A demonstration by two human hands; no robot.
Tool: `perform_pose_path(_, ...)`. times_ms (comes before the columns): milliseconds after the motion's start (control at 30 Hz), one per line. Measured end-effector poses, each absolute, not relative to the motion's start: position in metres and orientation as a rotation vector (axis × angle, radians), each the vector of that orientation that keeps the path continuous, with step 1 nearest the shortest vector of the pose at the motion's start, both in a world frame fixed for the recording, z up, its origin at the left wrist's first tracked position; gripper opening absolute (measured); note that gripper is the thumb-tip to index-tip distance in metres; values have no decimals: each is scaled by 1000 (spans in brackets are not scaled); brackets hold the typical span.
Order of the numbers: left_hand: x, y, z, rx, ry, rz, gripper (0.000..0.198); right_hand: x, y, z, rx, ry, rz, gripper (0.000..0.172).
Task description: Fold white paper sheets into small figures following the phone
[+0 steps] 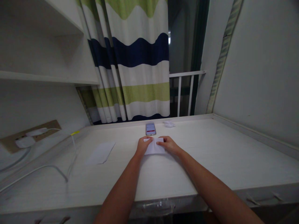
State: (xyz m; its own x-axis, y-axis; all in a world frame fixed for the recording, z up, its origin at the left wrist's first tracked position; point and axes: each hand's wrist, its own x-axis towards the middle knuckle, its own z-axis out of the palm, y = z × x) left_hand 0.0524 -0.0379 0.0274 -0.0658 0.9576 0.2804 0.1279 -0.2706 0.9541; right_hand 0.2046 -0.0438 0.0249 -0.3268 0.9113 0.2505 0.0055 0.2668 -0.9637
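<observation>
A creased sheet of white paper (154, 149) is held between my two hands over the middle of the desk. My left hand (143, 145) grips its left side, thumb lying on top and fingers behind the far edge. On the other side my right hand (170, 145) pinches the paper the same way, its thumb near the middle crease. Just beyond the hands lies a phone (150, 128) with its screen lit. To the phone's right sits a small white folded or crumpled paper piece (168, 124).
Several loose white sheets (102, 152) lie on the white desk (210, 149) at the left. A power strip (25, 140) with plugs is on the left wall, its cables (46, 166) trailing near the desk. A striped curtain (142, 74) hangs behind; a shelf (49, 77) juts out upper left.
</observation>
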Motion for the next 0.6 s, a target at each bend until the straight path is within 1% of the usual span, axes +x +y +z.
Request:
perform_pose_path(233, 52, -35, 22, 1540, 1304, 1444, 6, 203, -40, 21, -870, -1616, 1218, 21)
perform_pose_path(600, 53, -36, 23, 1614, 1330, 1430, 11, 203, -41, 21, -883, -1632, 1175, 20)
